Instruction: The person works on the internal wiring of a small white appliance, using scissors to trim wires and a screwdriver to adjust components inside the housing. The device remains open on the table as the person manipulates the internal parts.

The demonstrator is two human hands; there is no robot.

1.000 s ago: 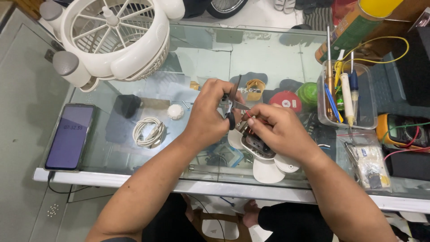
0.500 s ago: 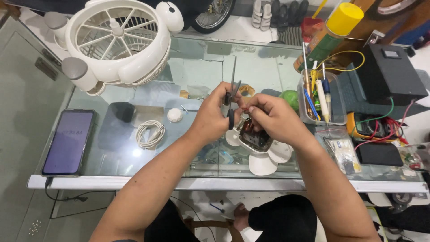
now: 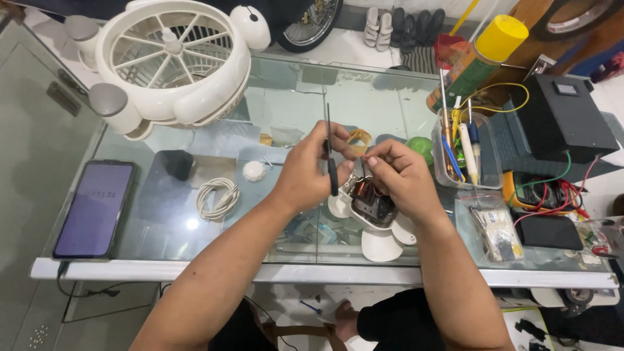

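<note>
Head view, only view on record. Landmark: the small white fan motor assembly [image 3: 372, 207], which lies on the glass surface [image 3: 390, 104] near its front edge, with white blades spread below and copper windings exposed in the middle.

The left hand [image 3: 311, 170] sits just left of the assembly, fingers clenched around a slim dark-handled tool [image 3: 330, 156] that stands nearly upright, its thin metal shaft rising above the knuckles. The right hand [image 3: 402, 177] lies over the upper right of the assembly, fingertips pinched together at the assembly's top edge, close to the tool handle; what they pinch is too small to tell.

Left of the assembly: a white round knob [image 3: 254, 171], then a coiled white cable [image 3: 216, 198], then, well apart, a phone [image 3: 94, 209] with a lit screen at the far left. Well behind and to the left stands a white fan housing [image 3: 174, 60] with an open grille. To the right, a clear container of pens and tools [image 3: 465, 153]; behind that, a yellow-capped spray can [image 3: 480, 60]. Further right, a black box [image 3: 563, 117] and a multimeter with red leads [image 3: 543, 194]. A clear plastic bag [image 3: 494, 227] lies just right of the assembly.
</note>
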